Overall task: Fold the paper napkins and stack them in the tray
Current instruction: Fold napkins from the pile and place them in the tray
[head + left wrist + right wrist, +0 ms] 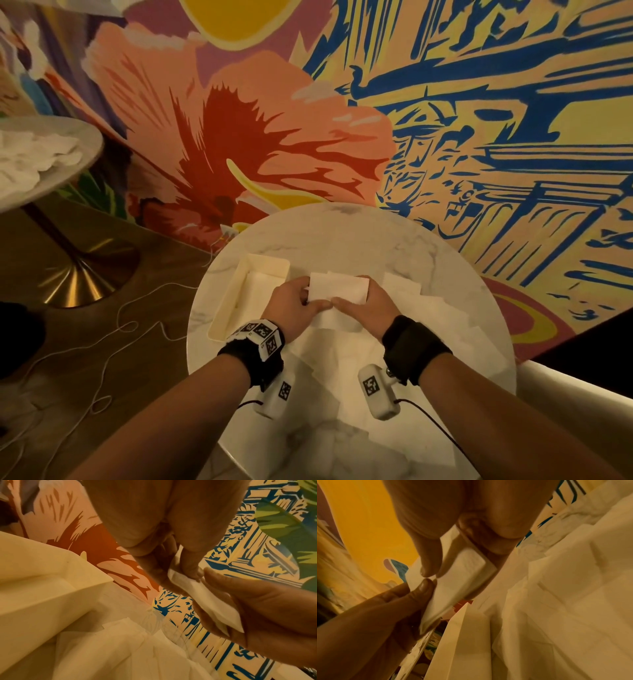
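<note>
together both hands (335,305) pinch 1 folded napkin (337,289) beside the tray (239,294).

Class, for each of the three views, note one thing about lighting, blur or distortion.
Head view: warm dim light, wide-angle bending of the round marble table. Left wrist view: amber cast, soft focus on the cream plastic tray. Right wrist view: white folded paper napkin and left hand smeared by blur.

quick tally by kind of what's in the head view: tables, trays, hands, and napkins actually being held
tables: 2, the marble table in use and a second table at the left
trays: 1, the cream tray
hands: 2, left hand and right hand
held napkins: 1, the folded napkin pinched by both hands
total: 6
loose napkins overlap too much to count
</note>
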`<action>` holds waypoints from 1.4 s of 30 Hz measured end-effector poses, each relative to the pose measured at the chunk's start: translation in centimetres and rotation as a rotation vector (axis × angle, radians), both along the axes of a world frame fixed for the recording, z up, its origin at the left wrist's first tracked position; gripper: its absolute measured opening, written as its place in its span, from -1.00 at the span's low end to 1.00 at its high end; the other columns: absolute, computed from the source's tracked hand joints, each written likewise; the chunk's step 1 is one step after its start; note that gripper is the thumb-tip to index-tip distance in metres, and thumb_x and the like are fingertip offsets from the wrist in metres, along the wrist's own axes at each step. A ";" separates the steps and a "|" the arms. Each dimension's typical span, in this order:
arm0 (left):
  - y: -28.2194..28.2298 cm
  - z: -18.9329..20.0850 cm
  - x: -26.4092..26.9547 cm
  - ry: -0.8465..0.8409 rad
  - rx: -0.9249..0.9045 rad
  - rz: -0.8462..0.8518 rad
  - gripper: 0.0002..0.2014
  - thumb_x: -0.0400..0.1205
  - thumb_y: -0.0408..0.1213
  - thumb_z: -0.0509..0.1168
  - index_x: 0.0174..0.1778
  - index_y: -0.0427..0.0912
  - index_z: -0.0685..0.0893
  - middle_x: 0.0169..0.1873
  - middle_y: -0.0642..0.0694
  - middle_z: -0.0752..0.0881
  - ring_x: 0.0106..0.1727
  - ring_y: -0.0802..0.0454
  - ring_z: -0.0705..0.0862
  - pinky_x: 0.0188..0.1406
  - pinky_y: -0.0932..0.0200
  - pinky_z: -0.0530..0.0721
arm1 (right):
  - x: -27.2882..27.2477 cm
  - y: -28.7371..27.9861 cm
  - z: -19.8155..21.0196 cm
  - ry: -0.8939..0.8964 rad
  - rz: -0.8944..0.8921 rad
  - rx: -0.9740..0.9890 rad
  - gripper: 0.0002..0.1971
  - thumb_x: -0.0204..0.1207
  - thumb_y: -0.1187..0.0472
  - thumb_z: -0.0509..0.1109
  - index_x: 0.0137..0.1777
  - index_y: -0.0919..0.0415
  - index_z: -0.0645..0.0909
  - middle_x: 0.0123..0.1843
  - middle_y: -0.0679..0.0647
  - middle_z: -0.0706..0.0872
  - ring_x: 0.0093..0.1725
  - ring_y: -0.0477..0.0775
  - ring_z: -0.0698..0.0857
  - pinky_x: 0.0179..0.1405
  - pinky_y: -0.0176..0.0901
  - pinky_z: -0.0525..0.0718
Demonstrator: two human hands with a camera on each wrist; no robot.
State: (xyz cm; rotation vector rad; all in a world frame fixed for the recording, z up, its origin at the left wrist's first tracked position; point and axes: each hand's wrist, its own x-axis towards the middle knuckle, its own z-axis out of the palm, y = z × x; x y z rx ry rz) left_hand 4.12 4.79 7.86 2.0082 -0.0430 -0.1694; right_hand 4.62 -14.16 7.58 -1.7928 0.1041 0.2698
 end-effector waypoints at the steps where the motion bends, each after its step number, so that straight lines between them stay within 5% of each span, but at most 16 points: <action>1: 0.1 0.1 0.1 -0.007 -0.004 0.012 -0.71 0.54 -0.15 0.54 0.15 0.09 0.71 -0.10 0.15 0.83 -0.10 0.29 0.78 0.00 0.27 0.75 | -0.1 0.3 -0.1 0.016 0.027 0.024 -0.59 0.42 0.14 0.63 0.24 0.08 0.63 0.08 0.00 0.81 0.05 0.01 0.79 0.00 -0.08 0.78; 5: 1.0 0.1 0.4 0.001 -0.017 0.091 -0.74 0.53 -0.20 0.55 0.08 0.11 0.69 -0.12 0.10 0.83 -0.08 0.17 0.79 0.00 0.17 0.76 | -0.3 0.1 0.3 0.099 -0.007 0.111 -0.91 0.54 0.33 0.50 0.01 0.25 0.72 -0.14 0.18 0.84 -0.30 0.17 0.81 -0.36 -0.15 0.74; 9: 1.7 0.0 0.5 0.015 -0.034 0.143 -0.70 0.54 -0.21 0.54 0.16 0.01 0.70 -0.12 0.05 0.84 -0.08 0.11 0.80 -0.02 0.15 0.76 | 0.0 -0.6 0.3 0.079 -0.125 0.117 -0.94 0.55 0.39 0.48 -0.02 0.34 0.71 -0.21 0.28 0.79 -0.38 0.16 0.75 -0.34 -0.12 0.73; 14: 1.9 -0.2 0.3 0.027 -0.054 0.137 -0.68 0.54 -0.19 0.53 0.21 -0.01 0.70 -0.13 0.06 0.85 -0.10 0.13 0.81 -0.01 0.08 0.79 | -0.5 0.8 0.2 0.139 -0.007 0.102 -0.69 0.54 0.12 0.53 0.23 0.12 0.61 -0.01 0.18 0.82 -0.17 0.15 0.81 -0.31 -0.12 0.75; 20: 2.7 -0.2 0.8 0.020 -0.009 0.149 -0.75 0.53 -0.13 0.53 0.08 0.09 0.67 -0.25 0.03 0.84 -0.20 0.08 0.80 -0.05 -0.09 0.79 | -0.3 1.4 0.0 0.115 0.070 0.027 -0.97 0.54 0.33 0.50 -0.08 0.25 0.70 -0.40 0.21 0.77 -0.49 0.09 0.66 -0.37 -0.12 0.66; 23: 3.7 -0.2 0.9 0.021 0.039 0.167 -0.74 0.55 -0.13 0.52 0.13 0.00 0.70 -0.40 0.08 0.78 -0.34 0.22 0.72 -0.30 0.25 0.68 | 0.9 1.3 0.0 0.059 0.003 -0.075 -0.92 0.56 0.23 0.50 0.01 0.14 0.69 -0.17 0.13 0.80 -0.37 0.05 0.72 -0.37 -0.14 0.67; 26: 4.8 0.1 0.6 0.021 0.091 0.143 -0.76 0.58 -0.19 0.50 0.13 -0.08 0.71 -0.42 0.24 0.70 -0.35 0.37 0.64 -0.39 0.52 0.50 | 2.4 1.9 0.8 -0.134 0.014 -0.245 -0.82 0.56 0.07 0.49 0.13 -0.10 0.65 0.05 -0.19 0.73 -0.09 -0.15 0.71 -0.18 -0.42 0.60; 28: 5.6 0.1 0.3 0.024 0.162 0.117 -0.88 0.59 -0.19 0.49 -0.05 -0.05 0.68 -0.40 0.22 0.63 -0.34 0.32 0.58 -0.43 0.51 0.46 | 3.3 3.2 1.7 -0.228 0.111 -0.312 -0.82 0.56 0.07 0.49 0.14 -0.10 0.67 0.02 -0.23 0.72 -0.07 -0.21 0.67 -0.15 -0.54 0.53; 31: 7.1 0.0 0.2 0.030 0.247 0.119 -0.81 0.60 -0.16 0.47 -0.23 0.01 0.57 -0.42 0.16 0.57 -0.35 0.27 0.51 -0.47 0.46 0.38 | 4.7 5.5 2.2 -0.317 0.287 -0.502 -0.93 0.57 0.13 0.46 0.01 0.00 0.74 -0.08 -0.14 0.74 -0.11 -0.08 0.65 -0.02 -0.33 0.59; 35: 9.8 -0.2 0.1 0.071 0.310 0.136 -0.78 0.60 -0.08 0.46 -0.12 -0.15 0.65 -0.31 -0.01 0.68 -0.24 -0.02 0.62 -0.37 0.28 0.47 | 6.6 8.2 2.4 -0.302 0.426 -0.641 -0.92 0.58 0.12 0.44 0.00 0.03 0.77 -0.08 -0.11 0.73 -0.08 -0.06 0.65 0.00 -0.22 0.60; 39: 13.2 -1.0 0.2 0.134 0.318 0.224 -0.77 0.61 -0.17 0.47 0.17 -0.05 0.70 -0.07 0.03 0.76 -0.07 0.02 0.73 -0.05 0.19 0.66 | 8.0 10.9 1.9 -0.282 0.381 -0.647 -0.93 0.58 0.13 0.44 -0.06 0.00 0.77 -0.06 -0.06 0.78 -0.04 0.00 0.70 0.06 -0.16 0.67; 42: 15.9 -2.1 -0.2 0.189 0.367 0.296 -0.84 0.62 -0.25 0.45 0.10 -0.01 0.72 -0.11 0.09 0.77 -0.08 0.11 0.73 -0.11 0.21 0.68 | 8.9 12.6 1.0 -0.206 0.345 -0.662 -0.93 0.56 0.14 0.46 -0.12 -0.04 0.76 -0.08 -0.04 0.77 -0.04 0.00 0.70 0.07 -0.21 0.66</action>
